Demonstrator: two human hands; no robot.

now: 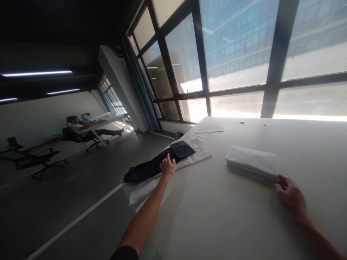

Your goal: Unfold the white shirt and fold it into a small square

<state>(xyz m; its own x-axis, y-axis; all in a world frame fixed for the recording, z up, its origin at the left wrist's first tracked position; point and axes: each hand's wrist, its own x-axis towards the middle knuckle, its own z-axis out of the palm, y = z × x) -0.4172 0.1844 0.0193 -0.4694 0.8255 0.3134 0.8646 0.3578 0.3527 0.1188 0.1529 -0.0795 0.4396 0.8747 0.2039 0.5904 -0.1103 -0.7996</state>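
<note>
On the white table, a dark navy folded garment (157, 164) lies over a white cloth (145, 189) at the left edge. My left hand (168, 167) is at the near side of the navy garment, index finger stretched out and the others partly bent, holding nothing. Whether its fingertips touch the garment I cannot tell. To the right lies a neatly folded white cloth (252, 160), stacked in several layers. My right hand (292, 198) pinches its near right corner between thumb and fingers; the thumb tip is partly hidden.
Loose white papers (210, 128) lie at the far left of the white table (217, 213). Large windows (235, 43) rise behind it. Across the floor at left, a person (78, 126) sits by another table. An office chair (38, 159) stands nearer.
</note>
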